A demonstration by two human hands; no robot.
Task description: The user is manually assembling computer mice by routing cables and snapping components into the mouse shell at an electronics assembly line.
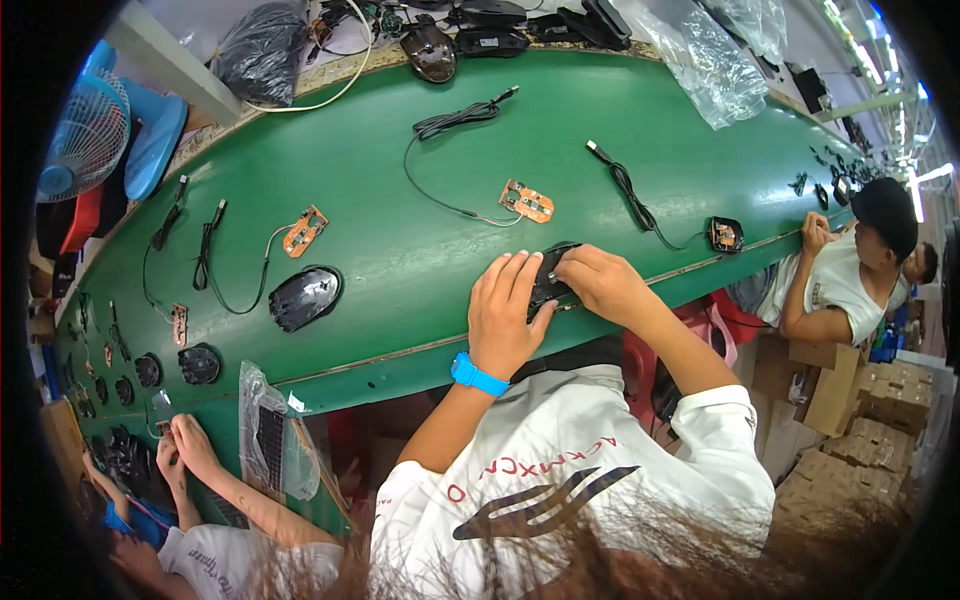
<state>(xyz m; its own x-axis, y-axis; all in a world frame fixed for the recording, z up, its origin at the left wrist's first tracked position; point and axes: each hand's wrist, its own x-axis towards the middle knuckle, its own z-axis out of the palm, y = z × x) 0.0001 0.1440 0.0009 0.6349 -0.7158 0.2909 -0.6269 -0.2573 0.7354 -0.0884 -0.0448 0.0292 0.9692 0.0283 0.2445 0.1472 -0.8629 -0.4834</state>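
My left hand [505, 312], with a blue watch [477, 375] at the wrist, steadies a black computer mouse shell [546, 280] near the front edge of the green table [400, 290]. Its fingers lie along the shell's left side and its thumb along the near side. Over the shell's right side, my right hand [605, 285] has its fingers pinched together; a small shiny bit shows at their tips, too small to name. Just beyond the shell lies an orange circuit board [528, 201], wired to a coiled black cable [460, 120].
To the left are another mouse shell [305, 297] and a circuit board [305, 232] with its cable. On the right, a cable runs to a shell holding a board [725, 235]. Co-workers sit at both sides. A dark finished mouse [428, 52] and plastic bags line the far edge.
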